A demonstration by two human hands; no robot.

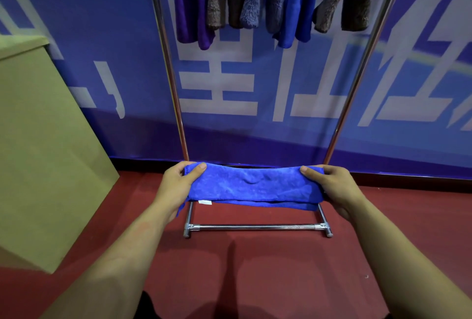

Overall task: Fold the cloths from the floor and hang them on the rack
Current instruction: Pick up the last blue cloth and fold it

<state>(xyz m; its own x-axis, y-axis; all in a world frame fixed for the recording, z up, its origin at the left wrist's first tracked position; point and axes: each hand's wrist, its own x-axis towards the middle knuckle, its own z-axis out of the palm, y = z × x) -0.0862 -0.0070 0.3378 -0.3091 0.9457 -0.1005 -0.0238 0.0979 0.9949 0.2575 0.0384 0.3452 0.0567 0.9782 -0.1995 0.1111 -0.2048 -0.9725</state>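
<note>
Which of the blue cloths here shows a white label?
The folded blue cloth held between left hand and right hand; the hanging ones show none.

Head view, forward and down.

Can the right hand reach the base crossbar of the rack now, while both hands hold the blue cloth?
Probably not yet. The right hand and left hand each grip an end of the folded blue cloth, held above the base crossbar. Nothing blocks the bar itself; the right hand would first need to let go.
</note>
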